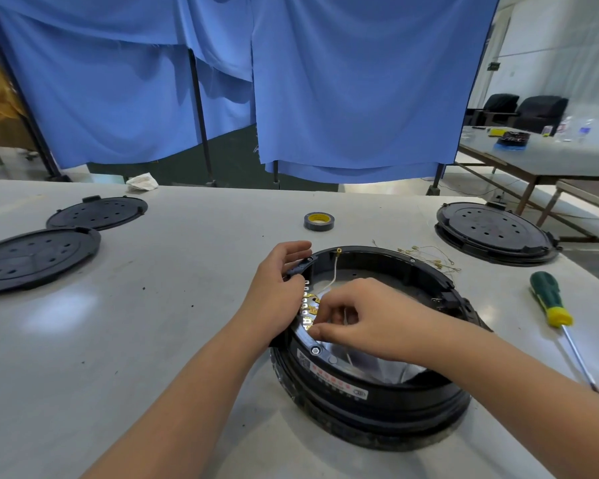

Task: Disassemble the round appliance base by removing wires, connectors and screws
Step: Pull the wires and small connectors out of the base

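Meanwhile right hand (pixel 357 316) pinches a connector (pixel 312 310) inside the base (pixel 377 399).

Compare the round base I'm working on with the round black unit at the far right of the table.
The round base is open on top, its inside and terminals exposed; the far-right unit is closed by a perforated cover. Both hands touch the base; nothing touches the unit. Both are black, round, on the table.

Blue curtains (pixel 325 81) on stands, white table (pixel 118 340), black chairs (pixel 533 110) far right.
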The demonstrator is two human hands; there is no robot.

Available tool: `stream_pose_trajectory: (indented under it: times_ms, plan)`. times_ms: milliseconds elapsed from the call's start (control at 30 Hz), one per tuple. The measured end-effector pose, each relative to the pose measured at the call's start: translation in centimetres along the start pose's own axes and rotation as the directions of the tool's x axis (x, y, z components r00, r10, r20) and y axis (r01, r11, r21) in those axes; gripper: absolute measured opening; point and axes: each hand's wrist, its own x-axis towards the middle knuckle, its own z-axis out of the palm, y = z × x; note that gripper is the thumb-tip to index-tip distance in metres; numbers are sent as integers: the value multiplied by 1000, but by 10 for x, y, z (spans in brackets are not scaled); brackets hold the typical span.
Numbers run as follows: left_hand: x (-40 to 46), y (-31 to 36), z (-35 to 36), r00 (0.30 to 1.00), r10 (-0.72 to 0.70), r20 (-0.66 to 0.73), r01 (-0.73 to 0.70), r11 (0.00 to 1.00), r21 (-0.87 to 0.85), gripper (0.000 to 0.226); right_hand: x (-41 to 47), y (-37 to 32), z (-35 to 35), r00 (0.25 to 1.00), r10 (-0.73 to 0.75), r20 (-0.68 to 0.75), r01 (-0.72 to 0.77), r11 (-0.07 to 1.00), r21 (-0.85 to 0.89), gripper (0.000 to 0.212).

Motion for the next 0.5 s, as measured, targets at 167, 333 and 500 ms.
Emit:
stream_pose_trajectory:
  times_ms: [167,333,500]
  plan:
    - [1,-1,0,1000,13,3,-14,1000,20,57,-3,-3,6,999,-20,-40,16,996,-93,16]
    - [1,-2,0,1000,11,8,-11,1000,23,57,1,-1,5,998,-34,-46,30,996,-89,23]
    - [1,-2,0,1000,13,26,-13,999,31,58,4,2,2,1000,-10,-29,10,1000,-15,16]
